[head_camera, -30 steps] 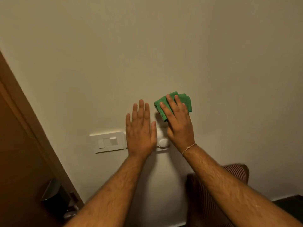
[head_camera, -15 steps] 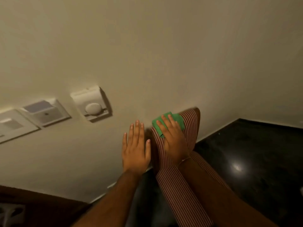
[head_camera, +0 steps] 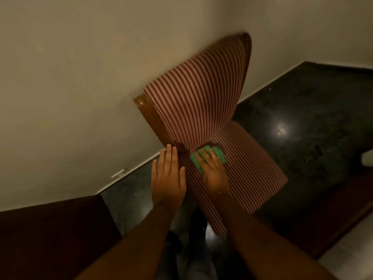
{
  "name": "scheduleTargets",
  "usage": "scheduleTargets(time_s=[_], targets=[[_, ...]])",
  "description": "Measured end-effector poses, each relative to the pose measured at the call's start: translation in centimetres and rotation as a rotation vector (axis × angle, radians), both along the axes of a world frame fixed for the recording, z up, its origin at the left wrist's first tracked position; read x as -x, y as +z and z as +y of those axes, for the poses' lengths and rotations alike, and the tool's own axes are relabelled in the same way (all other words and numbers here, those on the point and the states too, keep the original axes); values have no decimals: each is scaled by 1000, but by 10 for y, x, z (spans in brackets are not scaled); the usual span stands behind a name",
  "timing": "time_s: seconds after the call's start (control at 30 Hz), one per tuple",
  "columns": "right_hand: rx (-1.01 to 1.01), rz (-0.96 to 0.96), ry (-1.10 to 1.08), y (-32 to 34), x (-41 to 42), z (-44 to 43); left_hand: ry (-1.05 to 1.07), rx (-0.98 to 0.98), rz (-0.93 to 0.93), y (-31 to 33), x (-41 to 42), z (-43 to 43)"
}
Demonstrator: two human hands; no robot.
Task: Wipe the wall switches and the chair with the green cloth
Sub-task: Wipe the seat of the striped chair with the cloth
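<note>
A chair (head_camera: 203, 102) with red-and-white striped upholstery and a brown wooden frame stands against the cream wall. My right hand (head_camera: 215, 172) lies flat on the folded green cloth (head_camera: 219, 155), pressing it onto the striped seat where the seat meets the backrest. My left hand (head_camera: 168, 178) is open with fingers together, held flat at the seat's left edge beside the wooden frame. The wall switches are out of view.
A dark polished floor (head_camera: 302, 110) with a light glare spreads to the right of the chair. A dark wooden door or panel (head_camera: 50, 235) fills the lower left. A white skirting strip (head_camera: 129, 170) runs along the wall's foot. A pale object (head_camera: 367, 158) shows at the right edge.
My view dropped from the wall switches to the chair. My right hand carried the green cloth from the wall down over the backrest top to the seat. My left hand followed beside it.
</note>
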State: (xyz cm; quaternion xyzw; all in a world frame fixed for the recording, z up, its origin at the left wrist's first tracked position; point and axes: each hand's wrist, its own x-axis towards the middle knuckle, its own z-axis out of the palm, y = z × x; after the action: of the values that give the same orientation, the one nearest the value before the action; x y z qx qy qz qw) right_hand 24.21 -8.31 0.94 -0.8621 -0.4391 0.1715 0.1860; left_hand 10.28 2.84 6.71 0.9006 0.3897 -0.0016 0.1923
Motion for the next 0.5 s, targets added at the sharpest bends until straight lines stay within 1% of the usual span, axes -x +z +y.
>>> scheduleTargets(time_s=[0.1,0.27,0.4,0.5], targets=[[153,69,3,-49,-12,5,-48,12,67,-41,2,-6],[274,159,-24,-111,-19,17,-42,52,121,-86,3,-20],[429,236,-22,-126,-5,19,-43,67,158,-98,8,-16],[496,202,42,-121,-1,16,-45,62,187,-95,18,-10]])
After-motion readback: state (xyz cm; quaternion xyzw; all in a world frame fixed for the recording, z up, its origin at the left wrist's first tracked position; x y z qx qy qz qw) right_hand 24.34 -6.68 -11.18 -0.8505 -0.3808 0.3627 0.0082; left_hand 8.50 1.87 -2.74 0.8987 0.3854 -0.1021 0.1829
